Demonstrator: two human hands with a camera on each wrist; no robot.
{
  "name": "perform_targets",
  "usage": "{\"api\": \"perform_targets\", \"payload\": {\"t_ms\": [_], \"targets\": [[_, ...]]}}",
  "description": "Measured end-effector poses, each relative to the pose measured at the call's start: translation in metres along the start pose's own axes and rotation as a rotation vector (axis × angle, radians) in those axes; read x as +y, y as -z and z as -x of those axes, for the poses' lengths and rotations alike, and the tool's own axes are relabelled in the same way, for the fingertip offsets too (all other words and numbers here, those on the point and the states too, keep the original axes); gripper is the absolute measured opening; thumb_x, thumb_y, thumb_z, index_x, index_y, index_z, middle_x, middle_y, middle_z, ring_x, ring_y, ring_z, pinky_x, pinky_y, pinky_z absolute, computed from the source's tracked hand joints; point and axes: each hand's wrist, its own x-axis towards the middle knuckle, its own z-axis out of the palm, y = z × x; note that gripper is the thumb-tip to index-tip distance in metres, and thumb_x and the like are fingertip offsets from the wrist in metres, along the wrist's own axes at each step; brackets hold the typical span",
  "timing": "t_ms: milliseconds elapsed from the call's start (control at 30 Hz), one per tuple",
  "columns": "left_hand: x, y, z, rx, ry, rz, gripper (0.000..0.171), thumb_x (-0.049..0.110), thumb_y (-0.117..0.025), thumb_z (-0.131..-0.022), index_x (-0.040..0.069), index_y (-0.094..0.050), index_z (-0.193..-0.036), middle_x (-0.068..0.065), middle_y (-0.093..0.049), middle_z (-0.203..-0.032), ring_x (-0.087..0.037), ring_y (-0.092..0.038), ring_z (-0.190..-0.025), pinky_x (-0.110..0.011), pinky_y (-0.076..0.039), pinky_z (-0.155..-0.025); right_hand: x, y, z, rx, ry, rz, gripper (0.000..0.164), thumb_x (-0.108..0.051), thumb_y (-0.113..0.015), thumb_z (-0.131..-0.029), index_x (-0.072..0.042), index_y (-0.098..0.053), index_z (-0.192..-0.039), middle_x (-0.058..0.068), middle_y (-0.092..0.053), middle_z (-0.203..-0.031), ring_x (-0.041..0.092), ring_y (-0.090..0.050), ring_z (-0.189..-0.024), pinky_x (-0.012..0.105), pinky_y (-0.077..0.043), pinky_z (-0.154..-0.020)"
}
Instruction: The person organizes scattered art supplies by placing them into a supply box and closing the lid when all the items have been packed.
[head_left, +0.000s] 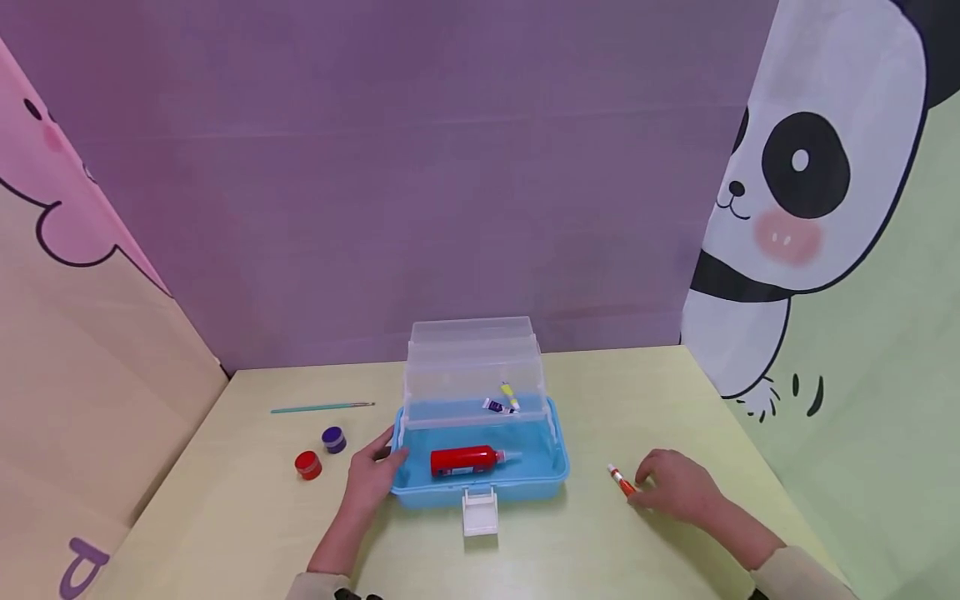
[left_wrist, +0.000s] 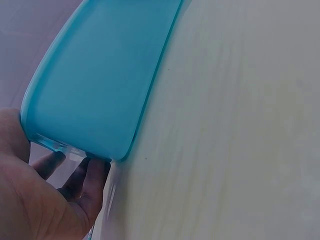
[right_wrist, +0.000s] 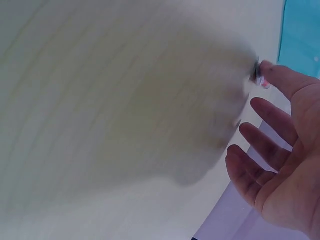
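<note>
We record one worktop (head_left: 570,558); one blue box (head_left: 525,493) upon it, clear lid (head_left: 472,340) raised; one left hand (head_left: 370,477), gripping the box's left wall; one right hand (head_left: 684,487), fingers loosely apart; one red bottle (head_left: 461,460), lying inside the box; one brush (head_left: 322,407), to its left; one red jar (head_left: 307,465) and one purple jar (head_left: 333,439), near the brush; one orange-and-white tube (head_left: 621,480), right of the box, touched by the right thumb.
</note>
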Motion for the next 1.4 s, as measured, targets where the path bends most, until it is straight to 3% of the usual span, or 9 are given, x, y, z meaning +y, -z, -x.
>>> {"api": "perform_targets", "payload": {"t_ms": [233, 533, 1233, 1400], "targets": [[0.002, -0.001, 0.001, 0.003, 0.007, -0.007, 0.057, 0.023, -0.061, -0.095, 0.015, -0.042, -0.149, -0.025, -0.048, -0.133, -0.044, -0.046, -0.121, -0.054, -0.045, -0.096, 0.000, -0.004, -0.001, 0.012, -0.009, -0.003, 0.008, -0.019, -0.079, -0.072, -0.021, -0.072, -0.074, -0.012, -0.061, -0.082, 0.015, -0.059, -0.079, 0.031, -0.050, -0.065], [0.002, 0.000, 0.001, -0.006, 0.001, -0.023, 0.058, 0.024, -0.061, -0.095, 0.015, -0.041, -0.149, -0.025, -0.049, -0.130, -0.043, -0.047, -0.119, -0.051, -0.048, -0.094, -0.002, -0.006, -0.004, 0.051, 0.055, -0.001, 0.008, -0.017, -0.082, -0.073, -0.022, -0.075, -0.073, -0.011, -0.061, -0.084, 0.016, -0.059, -0.081, 0.031, -0.051, -0.068], [0.003, 0.001, 0.002, -0.013, 0.017, -0.024, 0.059, 0.025, -0.061, -0.095, 0.016, -0.040, -0.149, -0.026, -0.047, -0.133, -0.045, -0.045, -0.121, -0.054, -0.046, -0.095, -0.011, -0.002, -0.015, 0.046, 0.026, 0.047, 0.008, -0.018, -0.080, -0.073, -0.019, -0.073, -0.070, -0.002, -0.065, -0.093, 0.022, -0.060, -0.089, 0.035, -0.053, -0.069], [0.003, 0.001, 0.002, -0.008, 0.012, -0.027, 0.058, 0.025, -0.061, -0.095, 0.015, -0.041, -0.149, -0.026, -0.048, -0.133, -0.045, -0.046, -0.121, -0.053, -0.047, -0.095, -0.012, 0.006, -0.019, 0.114, 0.078, 0.047, 0.005, -0.017, -0.079, -0.073, -0.018, -0.074, -0.072, 0.003, -0.067, -0.095, 0.027, -0.061, -0.091, 0.035, -0.053, -0.068]]}}
